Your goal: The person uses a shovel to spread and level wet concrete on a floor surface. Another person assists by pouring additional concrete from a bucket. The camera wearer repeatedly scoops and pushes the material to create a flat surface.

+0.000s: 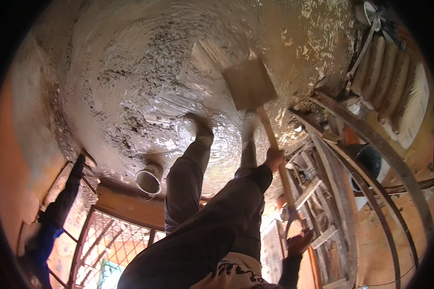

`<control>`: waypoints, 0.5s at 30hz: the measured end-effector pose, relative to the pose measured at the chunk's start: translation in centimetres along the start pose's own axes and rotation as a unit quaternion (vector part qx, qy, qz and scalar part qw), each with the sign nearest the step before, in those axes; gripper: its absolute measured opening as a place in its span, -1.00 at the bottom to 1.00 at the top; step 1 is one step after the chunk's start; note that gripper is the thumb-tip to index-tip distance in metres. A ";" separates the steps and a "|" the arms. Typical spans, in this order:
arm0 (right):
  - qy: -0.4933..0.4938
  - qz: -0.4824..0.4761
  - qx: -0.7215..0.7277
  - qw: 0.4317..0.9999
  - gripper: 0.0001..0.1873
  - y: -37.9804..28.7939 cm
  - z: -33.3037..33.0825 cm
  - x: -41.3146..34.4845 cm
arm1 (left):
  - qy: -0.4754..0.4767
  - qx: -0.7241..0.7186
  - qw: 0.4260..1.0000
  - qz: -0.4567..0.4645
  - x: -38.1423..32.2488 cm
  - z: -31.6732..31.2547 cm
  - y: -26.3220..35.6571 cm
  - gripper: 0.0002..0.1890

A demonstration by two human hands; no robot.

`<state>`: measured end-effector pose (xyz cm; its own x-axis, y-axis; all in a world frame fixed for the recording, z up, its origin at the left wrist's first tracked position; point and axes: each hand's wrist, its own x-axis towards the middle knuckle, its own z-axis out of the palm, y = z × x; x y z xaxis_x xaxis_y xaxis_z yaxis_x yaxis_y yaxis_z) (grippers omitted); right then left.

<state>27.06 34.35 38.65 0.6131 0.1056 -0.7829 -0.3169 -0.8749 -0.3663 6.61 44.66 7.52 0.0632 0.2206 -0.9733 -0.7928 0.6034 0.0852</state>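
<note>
A square-bladed shovel (251,85) slants up from my right side, its blade in front of my feet over wet grey concrete or mortar (137,90). My left hand (275,159) grips the middle of its wooden shaft, the dark-sleeved arm crossing my legs. At the upper end, my right hand (299,240) has its fingers curled at the handle's grip, partly in shadow. Both of my boots (199,124) stand in the wet mix and look blurred. Ridged scrape marks (208,54) run through the mix beside the blade.
A pale bucket (148,180) stands left of my legs. Along the right lean planks (332,195) and long curved-looking boards (383,144), with a dark bucket (365,162) behind. Corrugated sheeting (383,76) lies farther up. Another person's leg (65,195) is at the left, by a metal grille (108,242).
</note>
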 end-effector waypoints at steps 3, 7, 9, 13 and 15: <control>-0.021 0.010 0.059 0.998 -0.49 -2.6 15.3 -0.1 | -0.076 0.062 0.978 0.186 7.0 -4.0 8.5 -0.84; -0.117 -0.091 0.005 0.989 -0.68 -3.8 27.3 2.1 | -0.153 0.345 0.750 0.544 10.8 -7.7 22.7 -0.91; -0.170 -0.103 0.036 0.979 -0.73 -3.5 32.0 0.7 | -0.138 -0.225 0.961 0.083 11.5 -8.5 28.3 -0.92; -0.225 -0.270 -0.052 0.935 -0.73 -2.9 32.3 1.7 | -0.127 -0.279 0.942 0.138 11.1 -10.0 30.0 -0.88; -0.241 -0.356 -0.095 0.898 -0.73 -3.5 31.2 2.4 | -0.102 -0.311 0.934 0.140 8.4 -8.7 29.9 -0.86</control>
<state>7.09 52.43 22.38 0.2130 0.8224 -0.5275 0.1888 -0.5643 -0.8037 -21.86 57.86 0.06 -0.1364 0.4821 -0.8655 -0.9905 -0.0491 0.1288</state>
